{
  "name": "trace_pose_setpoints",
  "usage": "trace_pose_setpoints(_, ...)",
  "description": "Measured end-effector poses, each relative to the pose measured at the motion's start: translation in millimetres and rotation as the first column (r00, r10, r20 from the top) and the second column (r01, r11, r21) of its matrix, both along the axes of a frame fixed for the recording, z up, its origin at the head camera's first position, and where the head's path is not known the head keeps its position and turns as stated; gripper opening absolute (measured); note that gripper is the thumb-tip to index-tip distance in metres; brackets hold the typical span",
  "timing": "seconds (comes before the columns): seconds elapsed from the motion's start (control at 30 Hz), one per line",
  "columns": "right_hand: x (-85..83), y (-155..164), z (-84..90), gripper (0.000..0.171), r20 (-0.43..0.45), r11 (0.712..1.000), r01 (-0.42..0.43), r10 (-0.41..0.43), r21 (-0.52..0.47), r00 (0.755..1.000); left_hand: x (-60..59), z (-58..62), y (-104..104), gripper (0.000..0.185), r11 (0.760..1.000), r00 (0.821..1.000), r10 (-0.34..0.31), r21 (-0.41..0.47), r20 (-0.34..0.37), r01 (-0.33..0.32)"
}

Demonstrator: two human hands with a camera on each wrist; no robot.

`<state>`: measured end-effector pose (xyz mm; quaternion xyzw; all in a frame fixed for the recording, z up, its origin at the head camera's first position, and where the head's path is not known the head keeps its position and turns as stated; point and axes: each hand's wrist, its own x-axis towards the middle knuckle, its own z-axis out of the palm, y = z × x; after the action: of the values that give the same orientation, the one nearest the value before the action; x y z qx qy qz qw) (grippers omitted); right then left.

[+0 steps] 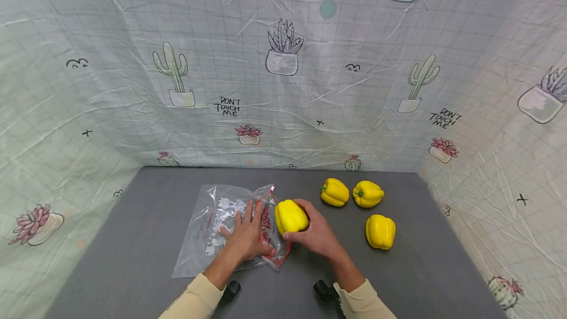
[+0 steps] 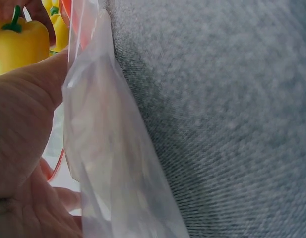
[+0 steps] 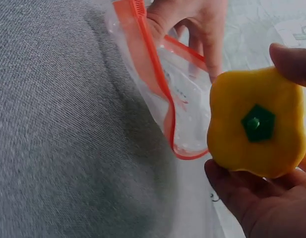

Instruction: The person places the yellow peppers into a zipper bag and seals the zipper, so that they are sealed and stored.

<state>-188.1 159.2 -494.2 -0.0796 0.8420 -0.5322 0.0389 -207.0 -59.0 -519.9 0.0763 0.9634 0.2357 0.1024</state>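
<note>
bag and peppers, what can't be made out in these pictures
- Bag: red print near its mouth is too small to read in the head view; whether anything is inside, the left hand and glare hide.
- Held pepper: the right hand covers its far side; the left wrist view cuts it at the edge.
- Loose peppers: absent from the right wrist view.

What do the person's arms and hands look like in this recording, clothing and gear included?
Both hands are bare: the left hand and the right hand show no gloves or rings. Each forearm wears a cream long sleeve, cuffed at the wrist. A small black device sits below each wrist.
</note>
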Motion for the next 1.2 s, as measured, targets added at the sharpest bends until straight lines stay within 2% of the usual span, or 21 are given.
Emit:
trace_pose_setpoints(0.13, -1.6, -4.7, -3.7, 0.085, -0.004, 0.999, -0.038, 0.038, -0.011, 0.999, 0.3, 0.2, 0.3, 0.135, 1.0, 1.0, -0.001, -0.004, 0.003, 0.001)
trace_pose_setpoints(0.4, -6.6, -11.6, -10.6, 0.08, -0.05, 0.994, -0.109, 0.11, 0.029, 0.993, 0.4, 0.3, 0.8, 0.136, 1.0, 1.0, 0.001, -0.017, -0.001, -0.001)
trace_pose_setpoints(0.67, -9.4, -16.4, -20.7, 0.084, -0.039, 0.993, -0.118, 0.117, -0.013, 0.992, 2.9, -0.7, -0.7, 0.139, 0.999, 1.0, -0.014, 0.03, -0.003, 0.014)
trace_pose_setpoints(0.9, -11.2, -14.2, -28.5, 0.076, -0.034, 0.985, -0.155, 0.158, 0.076, 0.987, 5.2, -0.8, 0.2, 0.136, 0.997, 1.0, -0.026, 0.074, -0.014, 0.027)
trace_pose_setpoints(1.07, -10.2, -14.6, -25.8, 0.078, -0.018, 0.981, -0.17, 0.172, 0.098, 0.985, 7.1, 1.5, 0.2, 0.132, 0.994, 0.999, -0.037, 0.1, -0.022, 0.039)
trace_pose_setpoints(1.2, -9.6, -17.5, -22.8, 0.081, 0.015, 0.982, -0.151, 0.15, 0.112, 0.989, 8.8, 2.1, -0.1, 0.128, 0.994, 0.999, -0.042, 0.102, -0.033, 0.045)
